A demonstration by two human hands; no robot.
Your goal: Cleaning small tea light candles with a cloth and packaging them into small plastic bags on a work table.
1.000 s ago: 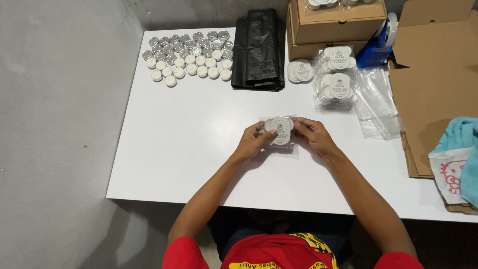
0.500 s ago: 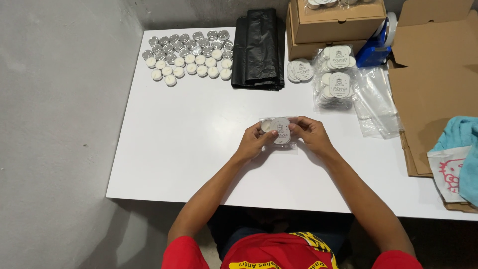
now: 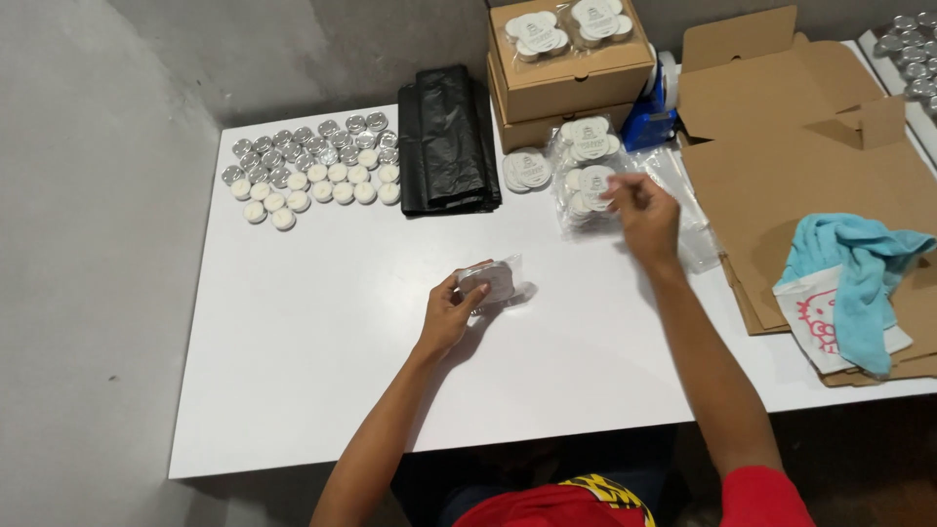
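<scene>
Bagging tealights into small clear packs, with one pack in hand and plenty left loose.

The left hand (image 3: pixel 447 314) has its fingers closed round a clear pack of tealights (image 3: pixel 493 283) near mid-worktop (image 3: pixel 322 342); the right hand (image 3: pixel 644 215) reaches over the finished packs (image 3: pixel 586 176), fingers loosely curled, whether holding anything I cannot tell. Loose tealights (image 3: pixel 312 171) sit at the far left corner. Bare room lies ahead and left; flat cardboard (image 3: pixel 781 166) crowds the right edge.
</scene>
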